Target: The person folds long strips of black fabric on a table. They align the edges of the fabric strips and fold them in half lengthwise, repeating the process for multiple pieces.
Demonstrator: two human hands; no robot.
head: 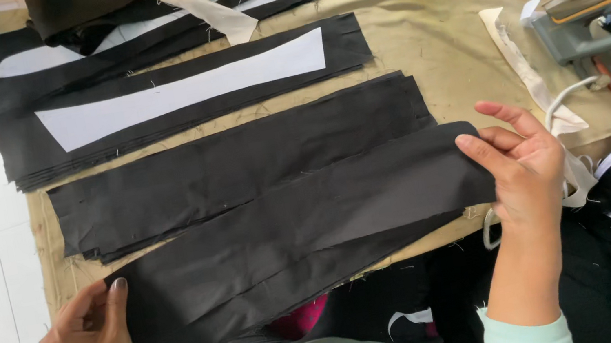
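Left hand (85, 336) pinches left end of black strip (292, 240); right hand (523, 160) grips right end. Strip long, matte, frayed edges, lying slanted across near worktop (423, 36) edge, overhanging it. Second black stack (238, 162) just beyond, touching. Stack with white interfacing (185, 92) farther back. Iron (601, 10) right, well apart. Tan cloth bare between.

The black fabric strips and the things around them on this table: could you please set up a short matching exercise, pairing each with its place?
1. front black strip
2. white pattern piece
3. iron
4. left hand

a. far right of the table
b. at the strip's left end
c. held at both ends
d. on a black stack farther back

Pairs: 1-c, 2-d, 3-a, 4-b
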